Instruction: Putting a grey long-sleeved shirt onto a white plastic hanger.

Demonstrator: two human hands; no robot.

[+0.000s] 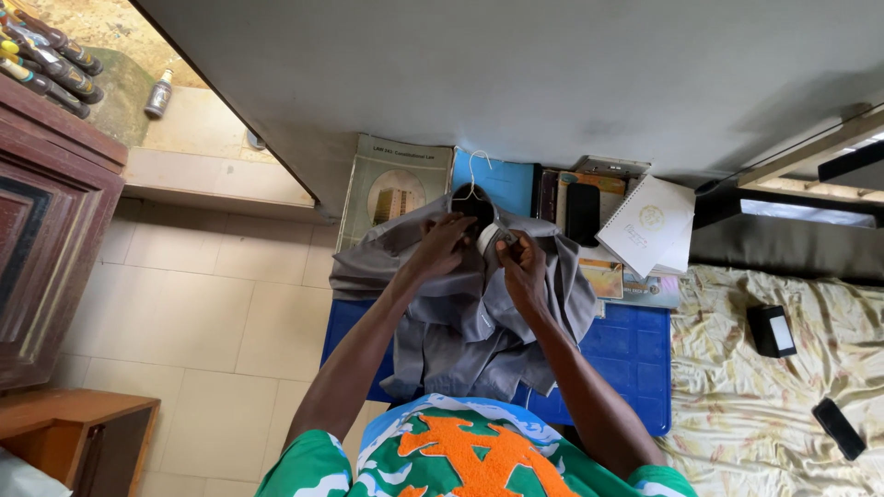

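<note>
Grey shirt (460, 313) lay on a blue plastic surface (635, 359), white hanger (472, 175) at its collar. Left hand (442, 244) and right hand (522, 269) pinched the collar closed. Loose grip could have let the hanger slip out.

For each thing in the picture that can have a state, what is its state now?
Grey shirt: crumpled, on a hanger, collar held by both hands.
White hanger: inside the shirt, hook showing.
Left hand: gripping the collar.
Right hand: gripping the collar.
Spiral notebook: closed.
Phone: screen dark.
</note>
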